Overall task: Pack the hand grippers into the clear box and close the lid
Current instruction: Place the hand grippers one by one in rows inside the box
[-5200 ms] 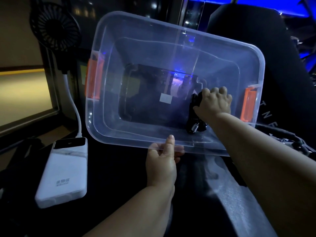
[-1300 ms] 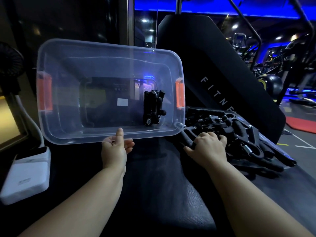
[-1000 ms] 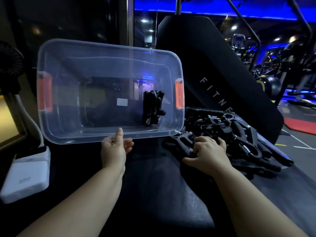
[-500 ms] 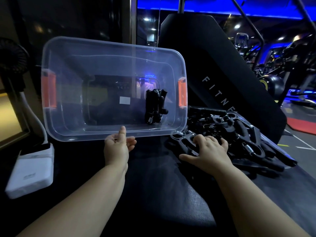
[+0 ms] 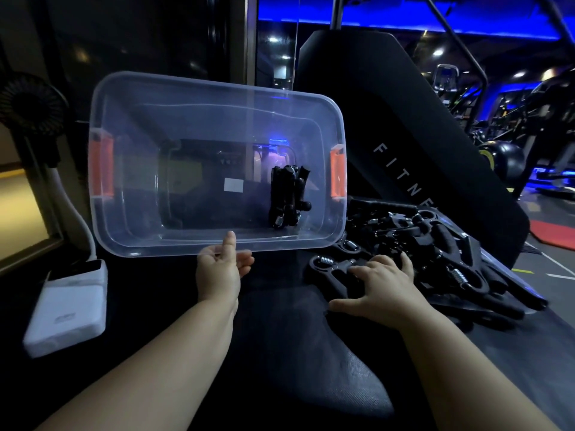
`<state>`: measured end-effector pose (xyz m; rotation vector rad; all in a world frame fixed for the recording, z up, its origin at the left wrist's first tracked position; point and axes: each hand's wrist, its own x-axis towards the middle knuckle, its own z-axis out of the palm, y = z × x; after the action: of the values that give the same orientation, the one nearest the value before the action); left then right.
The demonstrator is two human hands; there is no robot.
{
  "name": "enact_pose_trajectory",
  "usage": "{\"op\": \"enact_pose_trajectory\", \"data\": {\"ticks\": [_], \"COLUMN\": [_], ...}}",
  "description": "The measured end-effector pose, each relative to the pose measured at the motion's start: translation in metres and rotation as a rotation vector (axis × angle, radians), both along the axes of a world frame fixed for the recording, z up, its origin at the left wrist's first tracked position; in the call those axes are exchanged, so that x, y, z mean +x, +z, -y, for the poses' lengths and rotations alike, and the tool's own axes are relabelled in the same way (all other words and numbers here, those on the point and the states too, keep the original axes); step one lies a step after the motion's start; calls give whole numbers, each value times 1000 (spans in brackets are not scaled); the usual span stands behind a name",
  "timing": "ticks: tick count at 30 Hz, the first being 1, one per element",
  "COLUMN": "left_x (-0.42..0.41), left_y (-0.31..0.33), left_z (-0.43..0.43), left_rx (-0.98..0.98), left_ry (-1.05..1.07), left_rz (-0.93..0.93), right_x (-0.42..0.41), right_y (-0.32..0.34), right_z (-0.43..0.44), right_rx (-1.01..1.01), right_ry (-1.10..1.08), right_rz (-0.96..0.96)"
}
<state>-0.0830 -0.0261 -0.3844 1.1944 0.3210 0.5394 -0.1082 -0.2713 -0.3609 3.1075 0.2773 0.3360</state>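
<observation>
Two hands: left (image 5: 219,272) grips box (image 5: 133,126), right (image 5: 383,288) touches grippers (image 5: 431,242).

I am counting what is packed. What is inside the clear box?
A bundle of black hand grippers near the right end of the clear box, and a white label on its bottom. The grippers overlap, so their count is hidden.

Dim gym under blue ceiling light (image 5: 342,14), black padded bench (image 5: 295,353).
</observation>
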Motion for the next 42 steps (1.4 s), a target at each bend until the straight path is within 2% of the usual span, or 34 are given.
{"op": "enact_pose_trajectory", "data": {"ticks": [5, 20, 24, 29, 35, 42], "left_x": [0, -2, -3, -1, -1, 0], "left_y": [0, 1, 1, 0, -1, -1], "left_z": [0, 0, 0, 0, -1, 0], "left_rx": [12, 1, -1, -3, 0, -2], "left_ry": [-7, -7, -12, -6, -16, -8], "left_rz": [4, 23, 24, 21, 31, 24], "right_x": [-8, -5, -2, -5, -3, -7], "right_y": [7, 5, 1, 2, -4, 3], "right_z": [-4, -7, -6, -12, -21, -26], "right_rx": [-12, 141, 159, 173, 75, 86], "right_ry": [53, 188, 169, 81, 97, 40], "right_rz": [-18, 46, 19, 138, -99, -166]}}
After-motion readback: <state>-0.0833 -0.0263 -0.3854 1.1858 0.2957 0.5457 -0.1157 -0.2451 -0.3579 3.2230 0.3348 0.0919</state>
